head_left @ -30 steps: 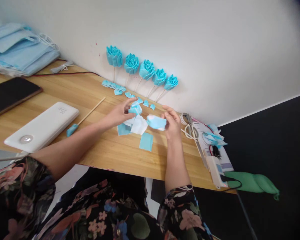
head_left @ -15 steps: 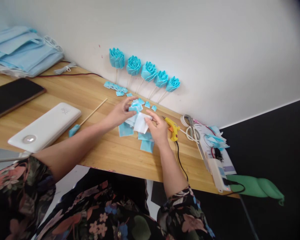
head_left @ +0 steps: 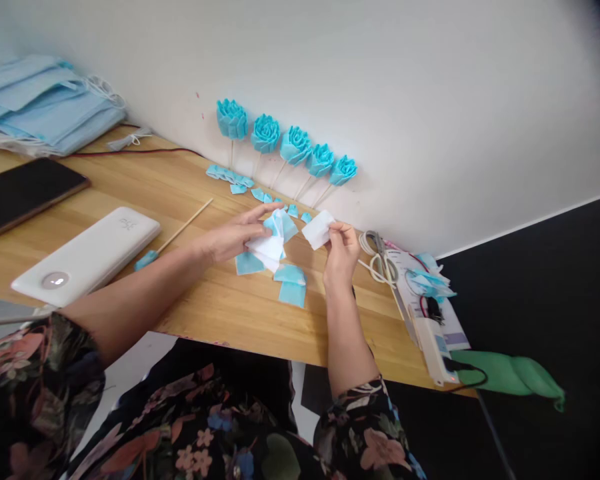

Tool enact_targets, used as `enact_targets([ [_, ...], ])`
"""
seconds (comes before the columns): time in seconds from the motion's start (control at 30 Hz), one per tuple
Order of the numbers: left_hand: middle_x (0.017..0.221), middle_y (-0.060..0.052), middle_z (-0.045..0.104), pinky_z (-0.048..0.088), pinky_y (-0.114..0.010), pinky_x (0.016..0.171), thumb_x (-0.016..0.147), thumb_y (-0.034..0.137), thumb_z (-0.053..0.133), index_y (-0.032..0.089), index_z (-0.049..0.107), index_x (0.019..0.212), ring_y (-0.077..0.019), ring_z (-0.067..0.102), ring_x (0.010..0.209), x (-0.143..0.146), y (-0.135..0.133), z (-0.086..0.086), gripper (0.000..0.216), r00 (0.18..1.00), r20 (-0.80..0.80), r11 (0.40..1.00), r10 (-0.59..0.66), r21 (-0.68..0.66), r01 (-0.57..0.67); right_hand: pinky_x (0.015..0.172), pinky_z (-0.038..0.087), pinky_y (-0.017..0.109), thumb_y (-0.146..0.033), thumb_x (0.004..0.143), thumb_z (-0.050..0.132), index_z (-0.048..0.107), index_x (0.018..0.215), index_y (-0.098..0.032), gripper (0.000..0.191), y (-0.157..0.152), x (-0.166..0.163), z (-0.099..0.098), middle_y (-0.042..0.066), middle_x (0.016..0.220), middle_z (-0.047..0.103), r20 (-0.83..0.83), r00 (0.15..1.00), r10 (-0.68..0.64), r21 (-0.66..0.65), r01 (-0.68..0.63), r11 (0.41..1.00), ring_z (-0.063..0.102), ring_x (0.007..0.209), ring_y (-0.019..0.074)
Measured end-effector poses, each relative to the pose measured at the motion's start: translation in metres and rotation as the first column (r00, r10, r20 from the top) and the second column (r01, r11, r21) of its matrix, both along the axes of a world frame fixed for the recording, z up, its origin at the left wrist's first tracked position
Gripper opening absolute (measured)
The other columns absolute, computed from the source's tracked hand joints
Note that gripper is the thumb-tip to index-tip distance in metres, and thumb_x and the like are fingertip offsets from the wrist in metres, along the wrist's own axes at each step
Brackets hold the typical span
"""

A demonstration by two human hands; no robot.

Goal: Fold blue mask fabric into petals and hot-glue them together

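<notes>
My left hand (head_left: pixel 235 235) rests on the wooden table (head_left: pixel 190 300) and pinches a small stack of blue and white mask-fabric squares (head_left: pixel 275 237). To its right, lifted a little off the table, my right hand (head_left: pixel 341 248) pinches one white fabric square (head_left: pixel 318 229) by its corner. A few loose blue squares (head_left: pixel 291 285) lie on the wood between my two hands. Several finished blue fabric roses on sticks (head_left: pixel 294 145) lean against the white wall behind them.
A white power bank (head_left: pixel 87 253), a dark phone (head_left: pixel 23 190) and a stick with a blue tip (head_left: pixel 173 235) lie at the left. Stacked blue face masks (head_left: pixel 40 107) sit far left. Scissors (head_left: pixel 380 248), cables and a power strip (head_left: pixel 433 343) crowd the right edge.
My right hand picked a white square off the pile and lifted it up to the right. It now hides the yellow glue gun. My left hand stayed on the stack.
</notes>
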State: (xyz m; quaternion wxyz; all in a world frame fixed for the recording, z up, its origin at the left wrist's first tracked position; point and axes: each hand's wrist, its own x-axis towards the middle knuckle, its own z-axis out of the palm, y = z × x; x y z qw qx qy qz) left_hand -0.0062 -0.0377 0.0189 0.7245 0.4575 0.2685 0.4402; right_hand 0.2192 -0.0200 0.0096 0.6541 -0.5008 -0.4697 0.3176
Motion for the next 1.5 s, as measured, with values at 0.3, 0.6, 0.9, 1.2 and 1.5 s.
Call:
enact_targets([
  [0.3,0.095,-0.004,0.066,0.042,-0.023,0.055,0.08,0.021,0.06,0.024,0.042,0.145,-0.0104,0.056,0.06,0.0,-0.002,0.003,0.069,0.995,-0.018,0.995,-0.094,-0.039,0.093,0.089,0.049,0.035,-0.051,0.088,0.055,0.074,0.098,-0.026,0.033,-0.019,-0.02,0.006,0.003,0.103,0.074,0.316,0.885,0.343,-0.118,-0.322,0.939,0.065,0.099,0.0202],
  [0.6,0.086,-0.007,0.07,0.047,-0.028,0.056,0.09,0.043,0.053,0.022,0.035,0.15,-0.0172,0.062,0.062,-0.001,-0.001,-0.01,0.066,0.977,-0.019,0.977,-0.214,-0.002,0.214,0.066,0.046,0.025,-0.049,0.078,0.068,0.071,0.077,-0.02,0.03,-0.017,-0.025,-0.005,-0.003,0.069,0.065,0.233,0.918,0.321,-0.145,-0.293,0.945,0.056,0.066,0.0125],
  [0.9,0.074,-0.006,0.07,0.043,-0.024,0.05,0.09,0.047,0.056,0.016,0.039,0.147,-0.015,0.06,0.054,-0.012,0.001,-0.013,0.067,0.973,-0.093,0.971,-0.212,0.093,0.22,0.069,0.047,0.026,-0.053,0.082,0.062,0.074,0.085,-0.02,0.035,-0.019,-0.027,-0.004,0.0,0.077,0.067,0.212,0.907,0.363,-0.157,-0.335,0.929,0.058,0.072,0.0139],
  [1.2,0.058,-0.001,0.059,0.034,-0.023,0.046,0.095,0.044,0.045,0.011,0.053,0.132,-0.012,0.049,0.046,-0.004,-0.004,0.0,0.051,0.966,-0.083,0.97,-0.243,-0.005,0.244,0.055,0.04,0.023,-0.05,0.074,0.072,0.065,0.079,-0.02,0.031,-0.012,-0.023,-0.01,-0.005,0.062,0.056,0.228,0.937,0.265,-0.162,-0.232,0.959,0.047,0.057,0.0103],
  [1.5,0.08,0.0,0.065,0.038,-0.017,0.047,0.078,0.023,0.075,0.019,0.064,0.12,-0.0046,0.051,0.052,-0.004,0.002,0.003,0.043,0.997,-0.001,0.995,-0.076,-0.066,0.076,0.06,0.042,0.025,-0.05,0.077,0.068,0.063,0.081,-0.018,0.032,-0.004,-0.009,-0.005,-0.003,0.066,0.058,0.21,0.976,0.053,-0.097,-0.033,0.995,0.049,0.059,0.0102],
])
